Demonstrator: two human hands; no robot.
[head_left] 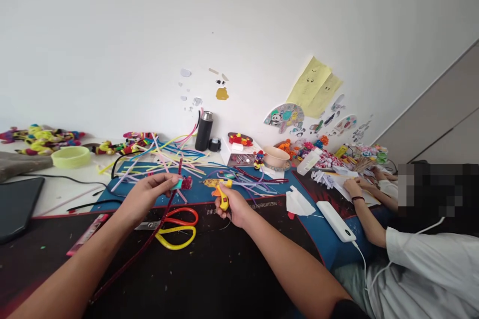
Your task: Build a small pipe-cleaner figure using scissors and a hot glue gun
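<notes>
Over the dark desk mat, my left hand is closed on a small teal and dark-red craft piece. A long dark-red pipe cleaner runs past my fingers and down to the mat; I cannot tell whether it is joined to the piece. My right hand grips a yellow hot glue gun by its handle. The nozzle points left at the craft piece, with a small gap between them. Scissors with red and yellow handles lie below my hands, partly behind my left forearm.
Loose pipe cleaners spread along the back, near a black thermos and a beige bowl. A white power bank with a cable lies at right, beside a co-worker's arm. A dark tablet is at left.
</notes>
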